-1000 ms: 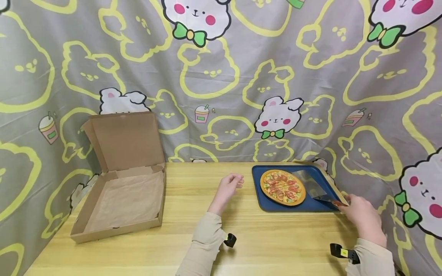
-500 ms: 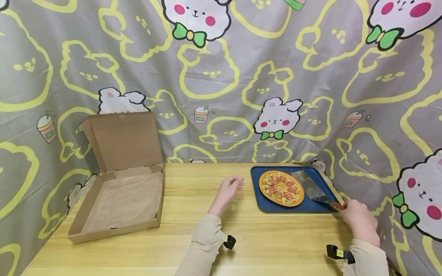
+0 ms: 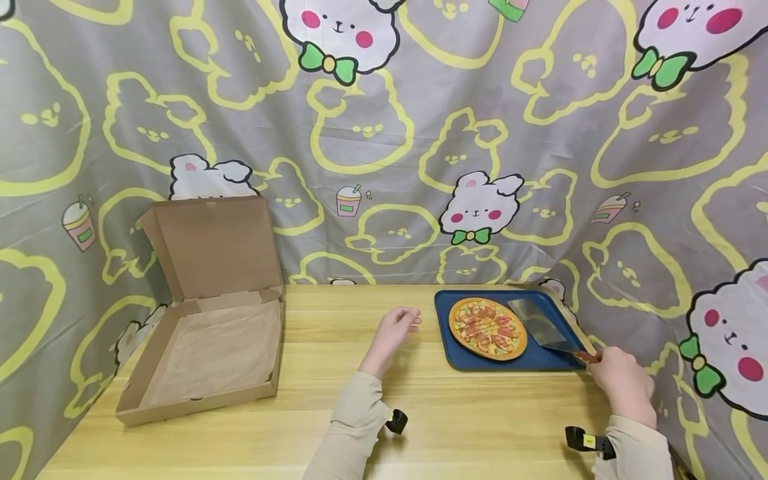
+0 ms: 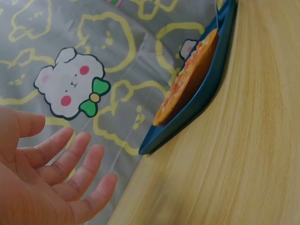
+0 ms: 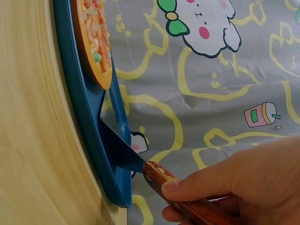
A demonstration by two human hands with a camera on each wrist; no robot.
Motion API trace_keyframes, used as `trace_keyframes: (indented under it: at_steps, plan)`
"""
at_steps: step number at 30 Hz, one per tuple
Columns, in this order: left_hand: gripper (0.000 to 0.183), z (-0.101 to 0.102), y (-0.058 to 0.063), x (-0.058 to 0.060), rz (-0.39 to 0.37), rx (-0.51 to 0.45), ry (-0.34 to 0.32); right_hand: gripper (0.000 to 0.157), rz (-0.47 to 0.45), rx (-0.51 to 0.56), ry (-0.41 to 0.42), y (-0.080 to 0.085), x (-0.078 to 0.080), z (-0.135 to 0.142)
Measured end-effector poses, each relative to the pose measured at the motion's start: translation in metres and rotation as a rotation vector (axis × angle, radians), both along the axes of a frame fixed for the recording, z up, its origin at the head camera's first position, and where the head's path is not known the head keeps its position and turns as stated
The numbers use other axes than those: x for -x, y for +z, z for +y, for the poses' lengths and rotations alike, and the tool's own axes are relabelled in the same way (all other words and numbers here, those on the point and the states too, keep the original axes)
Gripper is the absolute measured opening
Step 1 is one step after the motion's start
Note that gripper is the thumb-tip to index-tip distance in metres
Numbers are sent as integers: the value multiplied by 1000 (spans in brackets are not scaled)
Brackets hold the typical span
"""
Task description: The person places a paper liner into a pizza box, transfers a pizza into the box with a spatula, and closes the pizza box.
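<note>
My right hand [image 3: 624, 380] grips the wooden handle [image 5: 164, 178] of a spatula, thumb lying along its top. The spatula's broad metal blade [image 3: 538, 325] slants over the right part of a blue tray [image 3: 540, 364], its front end close to the pizza's right edge. A round topped pizza [image 3: 487, 329] lies on the left part of the tray. Left of the tray, above the table, my left hand [image 3: 396, 333] holds nothing. Its fingers are spread and slightly bent in the left wrist view, palm showing.
An open cardboard pizza box [image 3: 216, 350] stands at the left, its lid [image 3: 219, 247] raised and paper lining inside. The wooden table [image 3: 336, 427] ends at a patterned cloth [image 3: 384, 140] hanging behind and along the sides.
My right hand has moved slightly left with the spatula handle. The left hand stays almost where it was, and the view has shifted a little.
</note>
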State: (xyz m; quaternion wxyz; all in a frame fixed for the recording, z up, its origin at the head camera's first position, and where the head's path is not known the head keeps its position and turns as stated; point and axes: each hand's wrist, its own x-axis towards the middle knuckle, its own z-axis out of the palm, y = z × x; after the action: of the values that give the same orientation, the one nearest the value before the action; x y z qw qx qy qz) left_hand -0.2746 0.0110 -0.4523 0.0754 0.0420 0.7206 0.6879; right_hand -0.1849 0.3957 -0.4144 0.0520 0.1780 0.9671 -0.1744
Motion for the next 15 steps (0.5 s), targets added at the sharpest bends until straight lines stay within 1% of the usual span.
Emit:
trace_keyframes:
  at_steps: [5, 10, 15]
  plan:
    - [39, 0, -1, 0, -1, 0, 3, 28, 44, -9, -2, 4, -2, -3]
    - [40, 2, 1, -1, 3, 4, 7, 29, 87, -18, -4, 10, -3, -9]
    - [35, 3, 2, -2, 7, 4, 9, 27, 126, -46, 35, 15, -3, -19]
